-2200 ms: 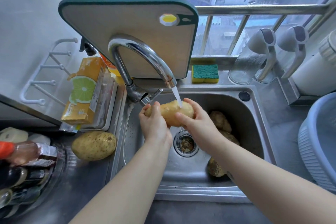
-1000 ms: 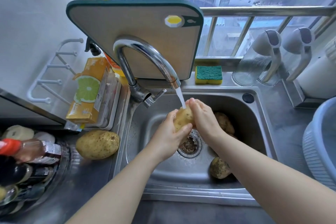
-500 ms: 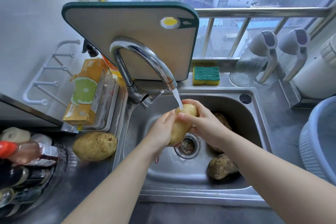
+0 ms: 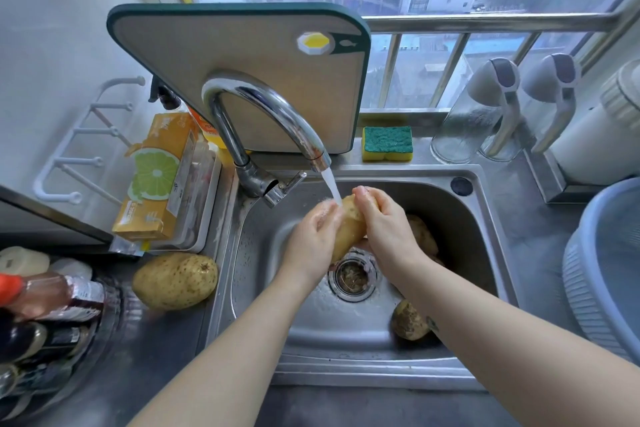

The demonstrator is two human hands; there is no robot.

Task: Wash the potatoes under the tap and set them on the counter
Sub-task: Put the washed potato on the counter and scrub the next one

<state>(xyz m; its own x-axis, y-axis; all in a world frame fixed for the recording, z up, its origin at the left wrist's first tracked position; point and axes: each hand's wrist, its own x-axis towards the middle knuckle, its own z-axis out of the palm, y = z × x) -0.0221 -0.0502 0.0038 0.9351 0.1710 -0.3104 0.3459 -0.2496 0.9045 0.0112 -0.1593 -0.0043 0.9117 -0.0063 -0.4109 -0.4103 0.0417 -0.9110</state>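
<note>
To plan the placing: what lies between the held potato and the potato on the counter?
In the head view: the left hand gripping that potato, then the sink wall and rim.

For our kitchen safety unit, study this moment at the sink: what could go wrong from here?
1. The wet potato, held under the water stream by the left hand and right hand, might slip and drop onto the muddy potatoes in the sink.
2. Spray off its top may wet the orange carton beside the tap.
3. The washed potato lies loose on the counter near the sink's edge and could roll.
</note>
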